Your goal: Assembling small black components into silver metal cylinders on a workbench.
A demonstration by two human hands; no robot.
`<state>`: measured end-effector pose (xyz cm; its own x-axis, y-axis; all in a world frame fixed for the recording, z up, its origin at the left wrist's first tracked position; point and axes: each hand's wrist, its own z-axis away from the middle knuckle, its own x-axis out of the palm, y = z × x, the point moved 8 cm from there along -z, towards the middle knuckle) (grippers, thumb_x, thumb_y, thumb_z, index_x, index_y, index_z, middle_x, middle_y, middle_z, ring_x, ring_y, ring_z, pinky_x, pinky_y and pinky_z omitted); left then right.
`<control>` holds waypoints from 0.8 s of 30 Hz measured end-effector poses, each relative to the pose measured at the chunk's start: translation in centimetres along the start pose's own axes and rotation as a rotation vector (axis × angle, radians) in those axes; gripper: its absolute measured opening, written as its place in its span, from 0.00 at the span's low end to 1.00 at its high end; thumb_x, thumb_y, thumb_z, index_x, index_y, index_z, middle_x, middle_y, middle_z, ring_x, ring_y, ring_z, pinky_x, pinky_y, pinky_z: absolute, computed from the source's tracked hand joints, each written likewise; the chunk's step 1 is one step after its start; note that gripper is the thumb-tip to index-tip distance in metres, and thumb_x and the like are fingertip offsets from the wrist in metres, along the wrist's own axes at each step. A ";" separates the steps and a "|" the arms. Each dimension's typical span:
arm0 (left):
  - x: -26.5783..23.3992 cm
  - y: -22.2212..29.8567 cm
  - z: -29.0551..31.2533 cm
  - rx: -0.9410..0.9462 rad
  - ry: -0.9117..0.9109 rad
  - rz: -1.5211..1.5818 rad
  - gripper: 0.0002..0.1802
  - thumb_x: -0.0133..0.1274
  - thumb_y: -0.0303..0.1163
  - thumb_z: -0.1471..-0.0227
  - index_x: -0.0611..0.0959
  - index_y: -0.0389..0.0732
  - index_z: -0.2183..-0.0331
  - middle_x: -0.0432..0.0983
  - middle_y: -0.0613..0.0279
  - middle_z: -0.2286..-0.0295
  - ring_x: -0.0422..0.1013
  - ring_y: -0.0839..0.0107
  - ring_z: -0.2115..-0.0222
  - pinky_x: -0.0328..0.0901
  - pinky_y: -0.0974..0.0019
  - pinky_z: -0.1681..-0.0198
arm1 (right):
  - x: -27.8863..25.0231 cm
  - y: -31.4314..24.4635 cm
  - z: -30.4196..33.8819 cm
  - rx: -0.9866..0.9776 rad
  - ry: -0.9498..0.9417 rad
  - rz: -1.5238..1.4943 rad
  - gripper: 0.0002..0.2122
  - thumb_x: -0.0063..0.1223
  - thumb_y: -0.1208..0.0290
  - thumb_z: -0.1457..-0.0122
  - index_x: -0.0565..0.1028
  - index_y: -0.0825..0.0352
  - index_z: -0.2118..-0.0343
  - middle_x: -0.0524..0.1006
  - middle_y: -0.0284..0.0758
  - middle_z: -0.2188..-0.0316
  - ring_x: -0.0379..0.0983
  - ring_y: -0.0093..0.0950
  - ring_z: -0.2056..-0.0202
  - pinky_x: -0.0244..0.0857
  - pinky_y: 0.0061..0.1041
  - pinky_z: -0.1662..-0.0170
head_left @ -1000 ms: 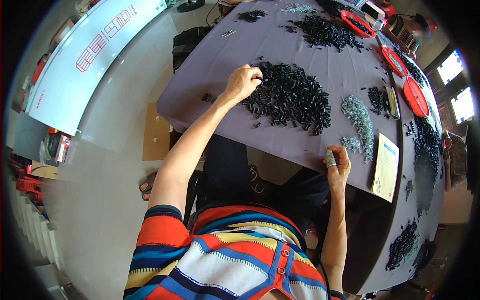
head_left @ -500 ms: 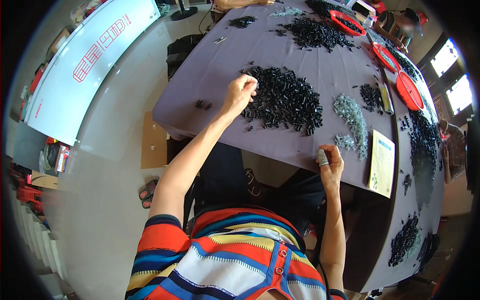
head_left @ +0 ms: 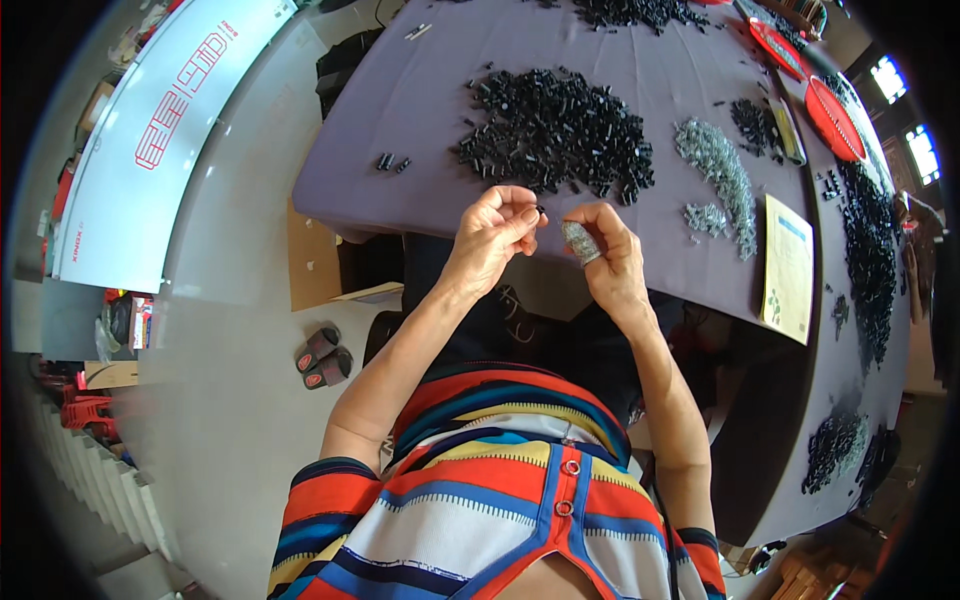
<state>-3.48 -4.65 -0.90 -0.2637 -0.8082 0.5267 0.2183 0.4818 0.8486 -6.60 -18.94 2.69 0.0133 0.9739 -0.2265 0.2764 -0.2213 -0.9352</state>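
Between the thumb and fingers of my left hand [head_left: 497, 237] is a small black plastic piece [head_left: 541, 210]. Close beside it, my right hand [head_left: 610, 258] is closed in a pinch; its thumb wears a grey wrap [head_left: 580, 241], and whatever its fingertips hold is hidden. Both hands are in front of the table's near edge, a small gap apart. Beyond them a big heap of black plastic pieces [head_left: 560, 125] lies on the grey-purple tablecloth [head_left: 400, 110]. A curved band of clear small pieces [head_left: 722, 170] lies to its right. A few black pieces [head_left: 392, 162] sit apart at the left.
A yellowish paper packet [head_left: 788, 270] lies near the table's right side. Red baskets [head_left: 833, 118] and more black heaps [head_left: 870, 260] are on the adjoining table. Below left are a cardboard box [head_left: 310, 262] and slippers [head_left: 323, 357] on the floor. A white panel [head_left: 150, 150] stands farther left.
My left hand has come back from the black heap toward me, now with a black piece in its fingers. My right hand has moved left and up to meet it. The view has shifted.
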 end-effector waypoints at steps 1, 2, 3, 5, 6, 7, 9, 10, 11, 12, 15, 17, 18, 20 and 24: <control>0.0 -0.6 0.1 -0.032 -0.012 -0.004 0.07 0.51 0.25 0.46 0.77 0.37 0.63 0.72 0.63 0.73 0.66 0.79 0.77 0.63 0.73 0.72 | 0.0 -0.2 0.1 0.011 -0.006 -0.002 0.12 0.43 0.90 0.53 0.71 0.70 0.65 0.74 0.36 0.75 0.71 0.24 0.72 0.65 0.22 0.66; 0.1 -0.8 0.4 -0.036 -0.005 0.011 0.05 0.52 0.25 0.47 0.77 0.38 0.66 0.72 0.64 0.74 0.66 0.78 0.78 0.63 0.73 0.72 | 0.1 -0.4 0.2 0.024 -0.002 -0.004 0.12 0.43 0.90 0.53 0.71 0.70 0.65 0.74 0.36 0.75 0.71 0.24 0.72 0.65 0.22 0.66; 0.0 -1.2 0.6 -0.048 -0.005 0.011 0.05 0.52 0.25 0.47 0.77 0.38 0.66 0.72 0.64 0.74 0.66 0.78 0.78 0.63 0.73 0.72 | 0.2 -0.4 0.2 0.054 0.007 -0.045 0.12 0.43 0.90 0.52 0.71 0.70 0.65 0.75 0.37 0.75 0.72 0.24 0.72 0.66 0.23 0.67; 0.4 -1.5 0.6 -0.023 -0.058 0.025 0.05 0.53 0.26 0.47 0.77 0.38 0.66 0.73 0.65 0.75 0.67 0.79 0.78 0.63 0.72 0.73 | -0.1 0.2 0.3 0.086 0.021 -0.081 0.12 0.43 0.90 0.52 0.71 0.70 0.65 0.75 0.38 0.75 0.73 0.25 0.71 0.66 0.24 0.67; 0.6 -1.8 0.6 -0.027 -0.060 0.027 0.05 0.53 0.26 0.47 0.77 0.38 0.66 0.73 0.65 0.75 0.67 0.79 0.78 0.63 0.72 0.73 | 0.0 0.2 0.3 0.038 -0.012 -0.026 0.11 0.43 0.89 0.50 0.70 0.70 0.64 0.75 0.36 0.74 0.73 0.24 0.71 0.67 0.22 0.66; 0.8 -1.9 0.7 -0.025 -0.056 0.033 0.05 0.53 0.26 0.47 0.78 0.37 0.66 0.73 0.66 0.75 0.67 0.79 0.78 0.63 0.72 0.73 | 0.2 0.1 0.4 -0.012 -0.047 0.029 0.11 0.43 0.89 0.48 0.70 0.71 0.63 0.76 0.34 0.73 0.73 0.22 0.71 0.67 0.20 0.66; 1.0 -2.1 0.8 -0.019 -0.052 0.040 0.05 0.53 0.26 0.47 0.78 0.37 0.66 0.73 0.66 0.76 0.67 0.79 0.78 0.63 0.72 0.73 | 0.0 0.0 0.5 -0.045 -0.048 0.107 0.11 0.44 0.90 0.50 0.70 0.71 0.64 0.76 0.35 0.73 0.74 0.24 0.71 0.67 0.21 0.66; 0.9 -2.2 0.9 -0.029 -0.046 0.013 0.05 0.53 0.26 0.47 0.78 0.37 0.66 0.72 0.67 0.76 0.67 0.80 0.78 0.64 0.73 0.73 | 0.1 -0.3 0.5 -0.080 -0.053 0.185 0.12 0.44 0.90 0.51 0.71 0.71 0.64 0.77 0.37 0.73 0.75 0.25 0.71 0.68 0.22 0.66; 0.7 -2.4 1.0 -0.037 -0.039 -0.014 0.06 0.53 0.26 0.47 0.78 0.37 0.65 0.72 0.67 0.76 0.67 0.80 0.79 0.64 0.73 0.73 | 0.2 -0.6 0.5 -0.085 -0.057 0.186 0.12 0.44 0.90 0.51 0.71 0.71 0.64 0.77 0.37 0.73 0.75 0.25 0.71 0.68 0.22 0.66; 0.5 -2.6 1.2 -0.032 -0.036 -0.033 0.06 0.54 0.26 0.47 0.78 0.37 0.65 0.72 0.67 0.77 0.67 0.80 0.79 0.65 0.74 0.73 | 0.2 -1.3 0.6 -0.108 -0.057 0.211 0.13 0.45 0.90 0.55 0.72 0.71 0.65 0.76 0.42 0.73 0.73 0.35 0.70 0.67 0.26 0.66; 0.1 -2.8 1.8 -0.063 -0.028 -0.049 0.06 0.54 0.26 0.47 0.78 0.36 0.65 0.72 0.67 0.77 0.67 0.80 0.79 0.64 0.75 0.74 | 0.5 -1.8 0.9 -0.119 -0.088 0.254 0.12 0.46 0.89 0.57 0.73 0.71 0.68 0.75 0.43 0.74 0.74 0.41 0.70 0.67 0.29 0.66; -0.2 -2.8 2.1 -0.051 -0.034 -0.043 0.06 0.53 0.26 0.46 0.78 0.36 0.65 0.72 0.66 0.77 0.67 0.79 0.79 0.64 0.75 0.74 | 1.0 -1.5 0.9 -0.112 -0.120 0.273 0.10 0.47 0.89 0.55 0.73 0.71 0.70 0.76 0.41 0.74 0.75 0.36 0.71 0.67 0.27 0.67; -0.1 -2.8 2.1 -0.054 -0.060 -0.012 0.06 0.52 0.26 0.46 0.78 0.35 0.65 0.72 0.66 0.77 0.67 0.79 0.79 0.64 0.76 0.75 | 1.2 -0.1 0.8 0.009 -0.118 0.046 0.08 0.49 0.88 0.54 0.74 0.71 0.71 0.77 0.37 0.75 0.74 0.29 0.71 0.66 0.25 0.67; 0.1 -2.8 2.4 -0.051 -0.079 0.026 0.06 0.51 0.25 0.46 0.77 0.34 0.64 0.72 0.65 0.77 0.67 0.79 0.80 0.63 0.77 0.75 | 1.5 1.4 0.8 0.131 -0.127 -0.175 0.06 0.51 0.88 0.52 0.74 0.70 0.71 0.77 0.32 0.76 0.73 0.22 0.72 0.66 0.22 0.67; -0.1 -2.8 2.5 -0.070 -0.062 0.112 0.08 0.49 0.28 0.44 0.77 0.34 0.65 0.70 0.65 0.78 0.66 0.78 0.81 0.63 0.76 0.76 | 2.5 1.9 -0.1 0.217 -0.222 -0.221 0.06 0.53 0.86 0.50 0.74 0.70 0.70 0.76 0.28 0.75 0.70 0.15 0.71 0.65 0.18 0.66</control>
<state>-6.38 -5.07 -3.27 -0.2910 -0.7274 0.6214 0.3135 0.5412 0.7803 -5.90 -16.96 0.35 -0.2389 0.9700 -0.0444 0.0394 -0.0360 -0.9986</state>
